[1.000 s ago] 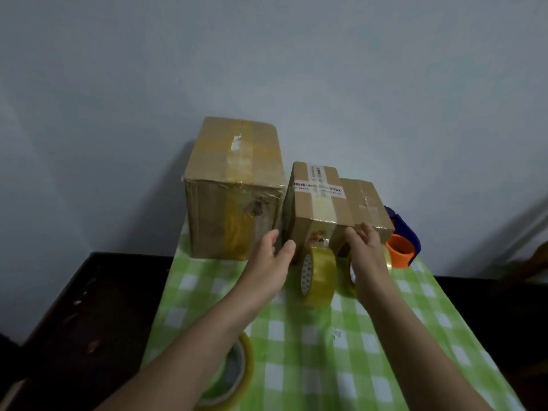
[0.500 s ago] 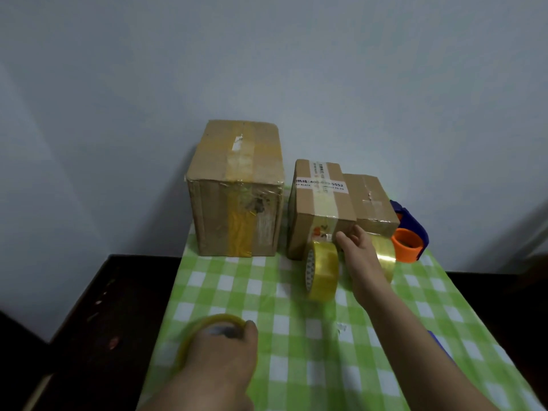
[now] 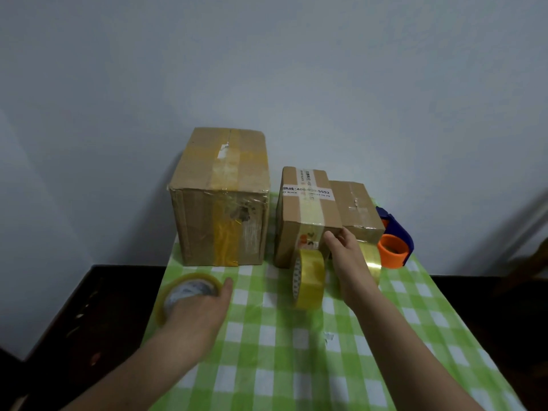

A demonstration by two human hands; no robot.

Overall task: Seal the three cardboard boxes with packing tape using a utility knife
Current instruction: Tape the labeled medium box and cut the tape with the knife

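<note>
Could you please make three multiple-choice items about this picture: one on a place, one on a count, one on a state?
1. Where is the orange and blue tape dispenser?
A. left of the big box
B. at the right end of the row of boxes
C. on top of the middle box

2. How many cardboard boxes stand on the checked cloth?
A. two
B. three
C. four

3. How does the tape roll in front of the middle box stand?
A. upright on its edge
B. flat on its side
C. on a box

Answers:
1 B, it sits right of the small box.
2 B, the big box, the middle box and the small box.
3 A, its round hole faces sideways, while the left hand covers another roll lying flat.
</note>
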